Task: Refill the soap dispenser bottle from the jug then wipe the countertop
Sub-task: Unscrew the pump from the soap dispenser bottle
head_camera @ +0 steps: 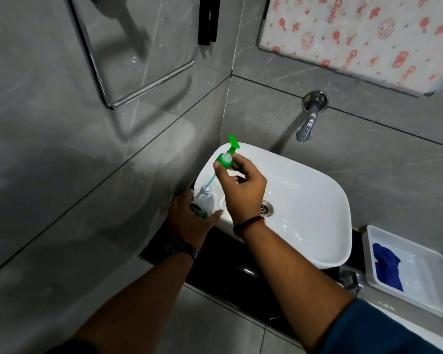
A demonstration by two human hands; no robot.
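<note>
Over the far left corner of the basin [317, 180], the thumb and curled fingers of the right hand [243, 190] pinch the round green collar of the pump [225, 158]. It is lifted and tilted, with its flat nozzle pointing up and away. A thin pale blue tube [211, 180] reaches down from the collar into the open neck of the bottle [203, 201], which is smooth clear plastic with a green label. The left hand [189, 218] wraps round the bottle's body and holds it at the basin's left edge, above the glossy black countertop [230, 275]. The basin is white glazed ceramic, a rounded rectangle with a metal drain [266, 207]. Its wide bowl spreads to the right of both hands. A chrome tap [308, 121] juts from the grey tiled wall beyond. Near right, a white plastic tray [420, 267] with raised rims holds a crumpled blue cloth [386, 270].
</note>
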